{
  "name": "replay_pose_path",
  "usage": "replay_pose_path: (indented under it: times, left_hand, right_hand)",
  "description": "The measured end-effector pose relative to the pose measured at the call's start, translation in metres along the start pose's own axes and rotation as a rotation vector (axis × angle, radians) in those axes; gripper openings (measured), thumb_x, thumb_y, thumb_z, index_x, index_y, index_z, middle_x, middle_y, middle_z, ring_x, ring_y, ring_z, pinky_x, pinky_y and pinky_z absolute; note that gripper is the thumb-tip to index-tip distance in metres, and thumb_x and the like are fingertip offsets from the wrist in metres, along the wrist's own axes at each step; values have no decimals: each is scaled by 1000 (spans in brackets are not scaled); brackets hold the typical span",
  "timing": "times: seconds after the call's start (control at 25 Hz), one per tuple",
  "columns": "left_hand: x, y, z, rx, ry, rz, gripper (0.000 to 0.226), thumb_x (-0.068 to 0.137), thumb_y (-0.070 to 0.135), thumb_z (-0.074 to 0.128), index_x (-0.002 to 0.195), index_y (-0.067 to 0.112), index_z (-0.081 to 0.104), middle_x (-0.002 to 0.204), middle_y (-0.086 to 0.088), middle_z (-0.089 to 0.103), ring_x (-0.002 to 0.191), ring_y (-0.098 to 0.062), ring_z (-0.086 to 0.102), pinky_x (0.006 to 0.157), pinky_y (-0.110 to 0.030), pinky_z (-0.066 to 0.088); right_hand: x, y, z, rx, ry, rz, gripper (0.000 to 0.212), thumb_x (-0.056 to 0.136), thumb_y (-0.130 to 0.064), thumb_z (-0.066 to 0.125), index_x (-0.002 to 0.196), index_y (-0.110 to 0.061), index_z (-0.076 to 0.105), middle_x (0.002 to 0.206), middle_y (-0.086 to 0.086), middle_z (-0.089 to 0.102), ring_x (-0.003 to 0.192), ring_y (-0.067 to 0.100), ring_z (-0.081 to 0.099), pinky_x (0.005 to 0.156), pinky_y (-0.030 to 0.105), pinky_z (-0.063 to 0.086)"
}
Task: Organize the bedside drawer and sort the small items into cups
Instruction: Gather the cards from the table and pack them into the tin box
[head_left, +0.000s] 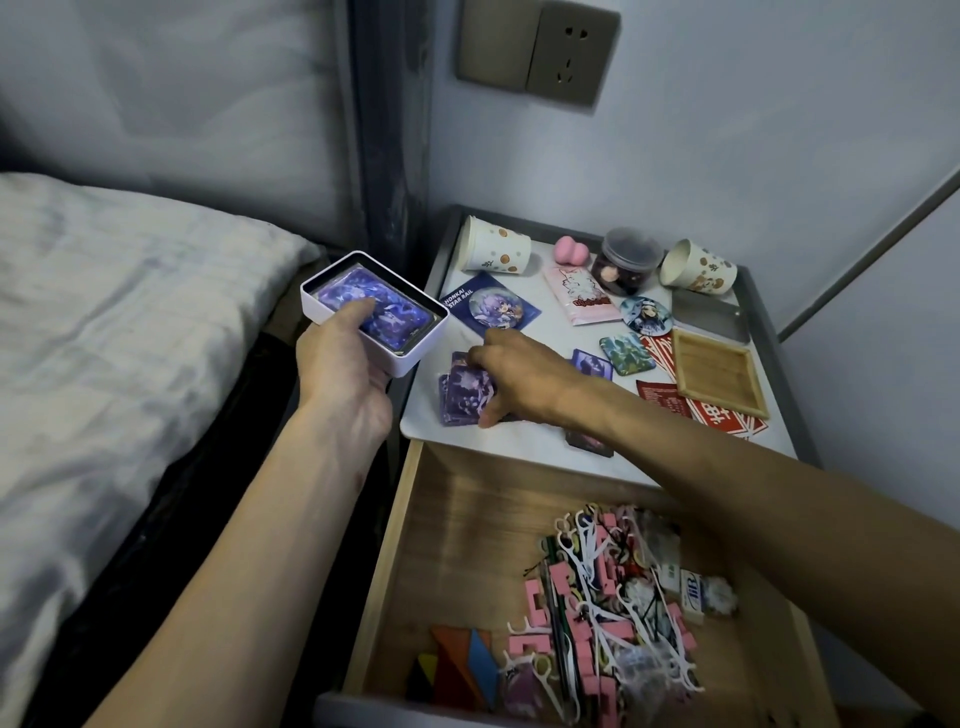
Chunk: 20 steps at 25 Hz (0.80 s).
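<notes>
The drawer (457, 545) stands pulled open, nearest to the viewer. In its right half lies a mixed pile (597, 597) of white floss picks, pink pieces and other small things, and in its near left corner lie some flat coloured shapes (462, 670). Just behind the drawer is the white top (519, 441) of the nightstand. There the right hand (524, 374) reaches over the drawer's back edge, and its fingers and thumb are curled round a small stack of purple cards (462, 400). I cannot tell if the stack is lifted or still lies on the top. To the left of the drawer and a little behind it, the left hand (343, 374) holds a white box (410, 364) from below, and its thumb presses on a purple card (384, 306) that lies inside the box. Behind the drawer's right side lies a wooden tray (719, 371) on red papers, and behind the tray a flat metal tin (709, 314). Further behind the drawer a round badge (491, 306) sits on a blue sheet. Farthest behind it, along the back rim, a cup (496, 252) lies on its side at the left, then come a pink sponge (570, 249) and a clear jar (626, 262), and a second cup (701, 267) lies on its side at the right. Far left of the drawer is a bed (104, 312).
</notes>
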<state>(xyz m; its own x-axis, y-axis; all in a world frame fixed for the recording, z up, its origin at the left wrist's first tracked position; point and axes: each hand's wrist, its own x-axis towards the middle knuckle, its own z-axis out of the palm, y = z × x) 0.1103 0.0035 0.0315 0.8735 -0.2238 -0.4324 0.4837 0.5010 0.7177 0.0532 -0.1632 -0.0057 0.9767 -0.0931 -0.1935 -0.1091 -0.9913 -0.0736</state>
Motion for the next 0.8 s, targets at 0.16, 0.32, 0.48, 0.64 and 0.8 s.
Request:
replay_pose_path:
  times: [0.16,0.32,0.48,0.64,0.8]
  left_hand:
    - [-6,-1,-1,4,-24,4,7,95,8,57,99,7,62,79,-8,72,61,-17,70,64,-31,59]
    - [-10,-11,-2,34,-89,-47,17,97,10,55,112,3,60,80,-9,75,67,-19,73,58,-31,59]
    - [-38,-60,-1,246,-338,-225,33,97,8,53,129,4,56,108,-15,73,93,-26,72,86,-45,58]
    - [-68,-96,4,404,-526,-405,30,98,9,53,127,7,56,111,-14,73,96,-25,72,69,-37,61]
    - [-72,-102,11,412,-586,-456,36,94,10,56,130,5,53,111,-15,72,94,-25,72,65,-36,60]
  right_hand:
    - [-26,5,-13,198,172,-10,27,82,-32,77,96,-12,68,90,-4,56,91,23,58,69,35,43]
    - [-87,14,-23,890,335,312,5,87,-24,73,89,-20,73,80,-1,74,73,8,71,64,22,55]
    - [-150,16,-7,1413,375,464,14,93,-13,64,105,-8,68,90,7,77,80,21,75,63,27,58]
    - [-168,24,6,1498,317,478,14,94,-8,62,107,-5,65,91,9,76,80,22,75,62,28,60]
    - [-170,37,4,1411,287,469,16,91,-11,68,106,-7,67,93,7,77,83,24,75,76,41,60]
